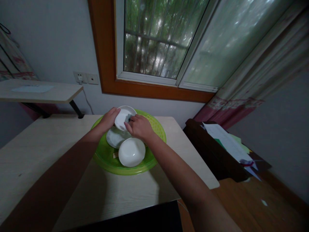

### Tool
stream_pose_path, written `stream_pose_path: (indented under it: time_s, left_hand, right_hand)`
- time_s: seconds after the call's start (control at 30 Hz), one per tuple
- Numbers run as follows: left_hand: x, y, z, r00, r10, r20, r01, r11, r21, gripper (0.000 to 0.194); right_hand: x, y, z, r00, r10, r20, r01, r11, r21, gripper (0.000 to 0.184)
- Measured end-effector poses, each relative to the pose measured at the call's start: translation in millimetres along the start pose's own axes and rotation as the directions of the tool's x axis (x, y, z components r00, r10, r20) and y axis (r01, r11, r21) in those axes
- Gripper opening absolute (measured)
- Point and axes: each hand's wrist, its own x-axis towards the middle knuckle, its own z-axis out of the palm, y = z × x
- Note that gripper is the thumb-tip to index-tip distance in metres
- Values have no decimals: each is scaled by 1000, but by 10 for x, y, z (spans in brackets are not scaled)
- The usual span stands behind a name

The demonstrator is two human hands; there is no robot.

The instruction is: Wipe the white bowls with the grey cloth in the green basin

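My left hand [109, 118] grips the left rim of a small white dish [122, 116], which is tilted toward me above a green basin [125, 170]. Pinched in my right hand [140, 126] is a greyish cloth or sponge [128, 118], pressed against the inside of that dish; its exact kind is hard to make out. Lower in the basin lies a white plate [115, 138], partly covered by the dish and by a white bowl [132, 152] nearer to me. A small tan piece [115, 155] sits left of the bowl.
The basin stands on a pale wooden table [183, 161] below a window [164, 38]. At the left is a raised shelf [43, 91] on black legs, bearing a sheet of paper [32, 88]. Papers [227, 141] lie on a dark brown piece of furniture [207, 151] at the right.
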Motion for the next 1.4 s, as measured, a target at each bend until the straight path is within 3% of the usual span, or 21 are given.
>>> stream_pose_path:
  time_s: [0.13, 0.27, 0.37, 0.63, 0.87, 1.0, 1.17, 1.27, 1.4]
  left_hand:
    - [33, -47, 0, 999, -4, -50, 4, 1000, 5, 40]
    - [50, -94, 30, 999, 11, -51, -13, 999, -37, 38]
    - [64, -126, 63, 999, 21, -36, -23, 998, -54, 37]
    - [41, -97, 118, 996, 72, 52, -67, 993, -95, 33]
    - [2, -51, 150, 996, -36, 80, 53, 974, -222, 40]
    - [16, -76, 110, 998, -67, 5, 67, 988, -139, 43]
    - [40, -83, 75, 998, -54, -44, 50, 994, -93, 42]
    - [27, -35, 79, 996, -50, -67, 41, 989, -141, 41]
    - [-1, 28, 84, 992, -127, 2, 123, 957, -264, 41]
  right_hand:
    - [-20, 12, 24, 992, -126, 27, 122, 985, 124, 59]
    - [-40, 16, 68, 965, -261, -20, 255, 920, 297, 48]
    - [-43, -2, 106, 956, -287, -55, 288, 896, 338, 57]
    - [-21, 17, 248, 982, -183, -34, 187, 962, 200, 72]
    - [7, -58, 162, 999, 38, -33, -34, 995, 97, 79]
    - [29, -102, 56, 995, 101, 26, -101, 994, 26, 62]
    - [47, -116, -6, 996, 1, 86, 2, 999, -36, 33]
    - [41, -111, -2, 997, -43, 71, 46, 998, -39, 24]
    - [19, -76, 20, 994, -87, 61, 90, 995, -52, 21]
